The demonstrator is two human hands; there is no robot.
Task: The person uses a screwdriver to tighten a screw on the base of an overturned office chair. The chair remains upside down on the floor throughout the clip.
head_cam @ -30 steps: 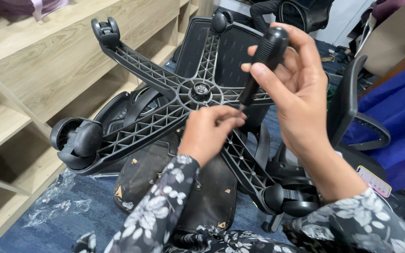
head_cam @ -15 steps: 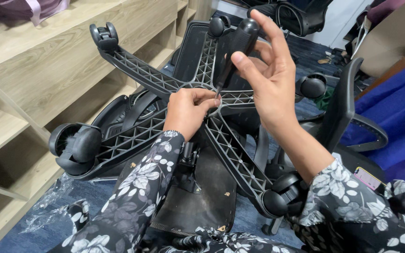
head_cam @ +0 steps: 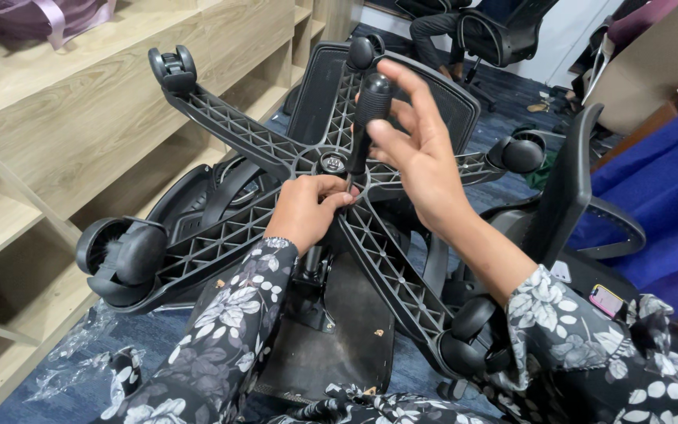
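Note:
An office chair lies upside down, its black five-spoke wheel base point(head_cam: 237, 137) facing me with castors at the spoke ends. My right hand point(head_cam: 417, 153) holds a black-handled screwdriver point(head_cam: 364, 118) upright, its tip down near the hub point(head_cam: 331, 162) at the base's centre. My left hand point(head_cam: 308, 208) is closed just below the hub, fingertips pinched at the screwdriver's tip. What the fingertips pinch is hidden. Both sleeves are dark with a white floral print.
A wooden shelf unit point(head_cam: 49, 133) runs along the left, close to the castors point(head_cam: 123, 255). Crumpled clear plastic point(head_cam: 80, 353) lies on the blue floor. Another black chair's armrest point(head_cam: 570, 180) stands at right, with a pink phone point(head_cam: 606, 300) and blue cloth point(head_cam: 668, 180) beyond.
My right hand has swung the screwdriver from a slanted hold over the far spoke to upright above the hub. My left hand moved up to the hub and stays pinched there.

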